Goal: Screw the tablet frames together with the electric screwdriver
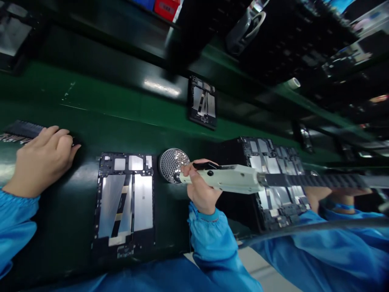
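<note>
Silver screws (182,157) could be spilled if the round metal dish (168,163) is bumped by the pale plastic driver (234,178) clamped there in the right hand (204,191); the left hand (45,160) hides its grip at the flat black part (26,129).

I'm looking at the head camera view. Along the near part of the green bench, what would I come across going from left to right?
Left hand → flat open device with silvery panels → round dish → right hand → pile of similar open devices.
</note>
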The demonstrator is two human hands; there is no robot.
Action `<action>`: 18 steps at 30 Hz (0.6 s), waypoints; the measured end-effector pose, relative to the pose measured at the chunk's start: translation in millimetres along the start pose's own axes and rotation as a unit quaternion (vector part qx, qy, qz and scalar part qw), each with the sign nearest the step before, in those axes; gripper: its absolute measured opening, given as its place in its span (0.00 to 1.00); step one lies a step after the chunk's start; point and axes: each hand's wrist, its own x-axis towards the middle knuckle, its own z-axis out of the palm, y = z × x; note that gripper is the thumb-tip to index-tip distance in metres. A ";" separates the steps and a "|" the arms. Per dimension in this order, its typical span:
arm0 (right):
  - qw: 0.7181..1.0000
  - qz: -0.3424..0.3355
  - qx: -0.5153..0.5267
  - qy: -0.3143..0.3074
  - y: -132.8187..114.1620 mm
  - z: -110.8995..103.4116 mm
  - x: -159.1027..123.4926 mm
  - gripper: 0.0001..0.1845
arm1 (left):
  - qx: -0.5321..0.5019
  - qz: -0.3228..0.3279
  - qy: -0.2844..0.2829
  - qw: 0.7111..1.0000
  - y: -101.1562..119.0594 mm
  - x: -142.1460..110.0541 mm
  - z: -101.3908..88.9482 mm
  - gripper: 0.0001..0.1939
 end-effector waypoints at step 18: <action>0.998 -0.038 0.043 0.005 -32.4 1.5 15.9 0.13 | -0.127 0.041 0.086 0.987 3.1 -3.2 -11.1 0.11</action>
